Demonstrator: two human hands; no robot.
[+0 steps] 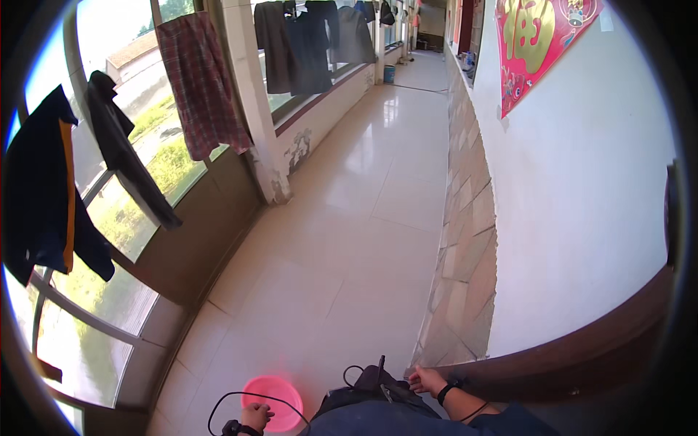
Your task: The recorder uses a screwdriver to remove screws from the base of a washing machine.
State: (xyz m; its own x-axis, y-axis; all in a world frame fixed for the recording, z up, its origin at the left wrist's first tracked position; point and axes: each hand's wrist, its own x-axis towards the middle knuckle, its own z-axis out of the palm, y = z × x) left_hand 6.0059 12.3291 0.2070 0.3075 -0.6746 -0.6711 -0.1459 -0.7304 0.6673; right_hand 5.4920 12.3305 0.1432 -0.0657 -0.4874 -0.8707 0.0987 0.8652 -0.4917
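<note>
My left hand (256, 416) hangs low at the bottom of the head view, its fingers loosely bent and holding nothing that I can see. Beside and beneath it a round pink plastic basin (282, 383) stands on the floor. A thin black cable (240, 393) loops from near the left wrist across the basin. To the right, my right hand (427, 379) is at my side with loosely curled fingers slightly apart and nothing visible in them. Between the hands, a black bag-like thing (369, 381) with a strap sits at my front. Both wrists wear dark bands.
A pale tiled corridor floor (313, 283) runs ahead. Clothes hang along the windows at left: a dark jacket (43, 189), a plaid cloth (198, 83) and dark trousers (309, 47). A blue bucket (390, 73) stands farther off. At right is a white wall (582, 182) with a red-gold decoration (534, 43).
</note>
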